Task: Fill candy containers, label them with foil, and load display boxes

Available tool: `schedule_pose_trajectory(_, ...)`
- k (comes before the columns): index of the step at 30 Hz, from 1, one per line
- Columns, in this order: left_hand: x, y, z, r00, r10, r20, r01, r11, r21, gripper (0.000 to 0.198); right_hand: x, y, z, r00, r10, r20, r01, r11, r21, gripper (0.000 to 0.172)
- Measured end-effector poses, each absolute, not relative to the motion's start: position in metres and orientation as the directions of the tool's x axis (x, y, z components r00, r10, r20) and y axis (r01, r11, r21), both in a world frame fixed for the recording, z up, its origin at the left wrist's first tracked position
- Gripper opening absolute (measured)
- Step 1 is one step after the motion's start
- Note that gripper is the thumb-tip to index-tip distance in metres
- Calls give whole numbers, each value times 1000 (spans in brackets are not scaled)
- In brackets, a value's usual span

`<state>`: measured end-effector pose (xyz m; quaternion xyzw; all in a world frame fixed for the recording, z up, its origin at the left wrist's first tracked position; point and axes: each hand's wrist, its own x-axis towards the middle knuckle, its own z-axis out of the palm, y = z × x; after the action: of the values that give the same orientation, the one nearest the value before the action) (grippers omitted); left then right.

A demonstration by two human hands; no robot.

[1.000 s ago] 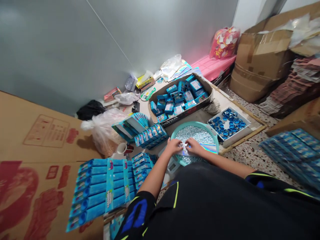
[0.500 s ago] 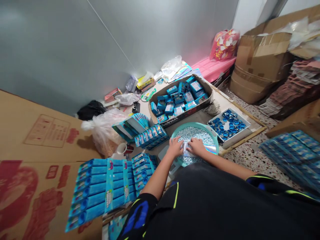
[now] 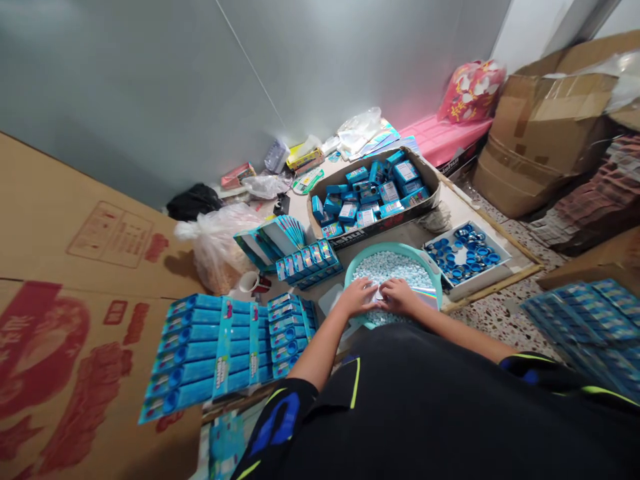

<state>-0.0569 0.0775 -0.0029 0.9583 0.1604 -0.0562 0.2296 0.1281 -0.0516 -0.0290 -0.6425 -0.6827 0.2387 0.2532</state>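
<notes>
A round turquoise basin (image 3: 435, 267) holds many small pale blue pieces (image 3: 387, 261). Over it, my left hand (image 3: 361, 295) and my right hand (image 3: 397, 295) are close together, fingers bent around a shiny silvery sheet (image 3: 425, 292). The sheet shows between the fingertips and to the right, beneath my right wrist. Right of the basin, a white tray (image 3: 473, 272) contains blue ring-like parts (image 3: 463, 253). Behind the basin, a long carton (image 3: 360, 236) is filled with small blue boxes (image 3: 387, 192).
Flat blue packs (image 3: 215, 353) stick out at the table's left edge, beside upright blue cartons (image 3: 307, 261). A paper cup (image 3: 249, 283) and a plastic bag (image 3: 220, 247) stand behind them. Large cardboard boxes (image 3: 540, 140) are at the right, and cardboard (image 3: 100, 333) lines the left.
The view has shifted, so the table items appear slightly further right. My hands have drawn closer together over the basin, with less of the silvery sheet showing between them.
</notes>
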Motion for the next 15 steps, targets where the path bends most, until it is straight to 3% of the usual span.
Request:
schedule_pose_trajectory(4, -63, 80, -6, 948, 255, -192, 317, -830, 459, 88, 135, -51, -26, -100, 993, 64, 611, 113, -783, 33)
schedule_pose_trajectory(11, -62, 77, -6, 943, 279, -182, 333, -783, 526, 87, 148, -53, -19, 121, 991, -48, 340, -87, -936, 66)
schedule_pose_trajectory(15, -61, 60, 17, 918, 375, -132, 381, -736, 559, 91, 149, -53, 6, 203, 979, -2, 231, -50, -972, 67)
